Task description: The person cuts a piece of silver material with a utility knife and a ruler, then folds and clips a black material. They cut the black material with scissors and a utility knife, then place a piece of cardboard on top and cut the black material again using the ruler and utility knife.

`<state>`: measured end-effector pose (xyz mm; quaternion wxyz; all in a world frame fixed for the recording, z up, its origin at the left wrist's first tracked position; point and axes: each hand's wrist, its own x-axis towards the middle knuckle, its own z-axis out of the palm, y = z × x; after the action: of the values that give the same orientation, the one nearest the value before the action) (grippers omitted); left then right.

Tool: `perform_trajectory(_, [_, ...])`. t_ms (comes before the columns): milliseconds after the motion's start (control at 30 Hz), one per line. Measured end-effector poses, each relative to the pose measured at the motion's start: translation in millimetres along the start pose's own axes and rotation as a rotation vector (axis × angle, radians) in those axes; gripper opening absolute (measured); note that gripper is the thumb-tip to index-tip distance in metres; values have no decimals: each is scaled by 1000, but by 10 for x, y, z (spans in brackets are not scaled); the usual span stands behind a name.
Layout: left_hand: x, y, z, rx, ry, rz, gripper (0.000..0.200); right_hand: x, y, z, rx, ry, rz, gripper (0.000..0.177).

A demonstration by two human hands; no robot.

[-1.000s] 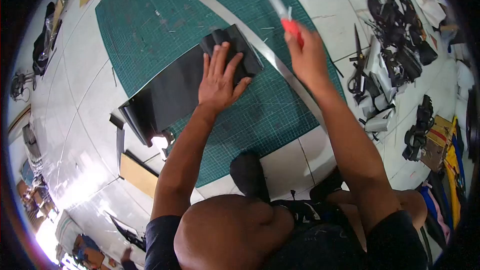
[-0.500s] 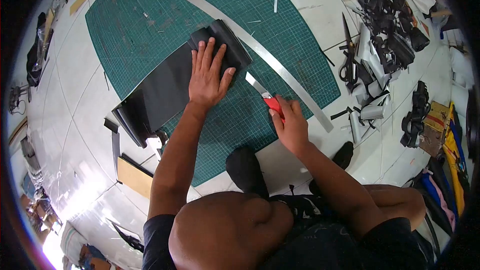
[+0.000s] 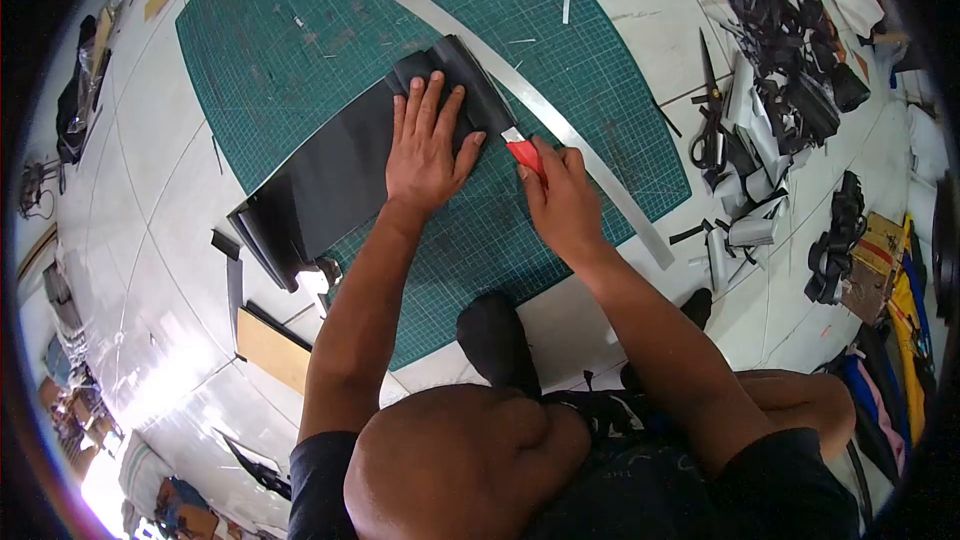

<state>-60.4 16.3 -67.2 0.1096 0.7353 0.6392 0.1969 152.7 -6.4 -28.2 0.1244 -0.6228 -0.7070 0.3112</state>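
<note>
The left hand [image 3: 425, 155] lies flat on a black sheet [image 3: 345, 165], palm down, with its fingers a little spread and its thumb out to the right. The black sheet lies on a big green mat [image 3: 470, 250], slanting from near left to far right. Its left end curls up and pokes out past the side of the mat. Its far right end has a thick fold, and the fingertips of the left hand rest by it. The right hand [image 3: 563, 202] is wrapped around the red handle of a knife [image 3: 527, 160]. The blade points far and left, and its tip is at the right edge of the black sheet. I cannot tell how deep the tip goes. Just right of the knife, a long metal ruler [image 3: 560, 130] lies across the mat and reaches past its near right edge. A dark foot [image 3: 497, 340] is at the near side of the mat. On the floor to the right are black scissors [image 3: 708, 125], beside a messy pile of black scraps [image 3: 800, 60]. A tan board [image 3: 272, 352] lies on the floor at the near left.
</note>
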Motion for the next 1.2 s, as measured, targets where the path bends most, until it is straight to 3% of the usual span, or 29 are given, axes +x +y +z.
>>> perform_trajectory(200, [26, 29, -4, 50, -54, -14, 63, 16, 223, -112, -89, 113, -213, 42])
perform_trajectory(633, [20, 20, -2, 77, -61, -15, 62, 218, 248, -244, -33, 32, -190, 43])
perform_trajectory(867, [38, 36, -24, 74, -91, -33, 62, 1058, -27, -50, -100, 94, -235, 41])
perform_trajectory(967, [29, 15, -18, 66, -96, -29, 61, 1587, -311, -242, -69, 253, -5, 46])
perform_trajectory(1033, [4, 2, -43, 55, -98, -35, 63, 1755, -239, -434, 10, 307, -143, 49])
perform_trajectory(1067, [17, 22, -42, 41, -100, -27, 65, 1767, -164, -544, 40, 341, -205, 50])
perform_trajectory(1200, [-26, 1, -36, -25, 0, 1, 79, 896, 134, -654, -11, 96, -125, 52])
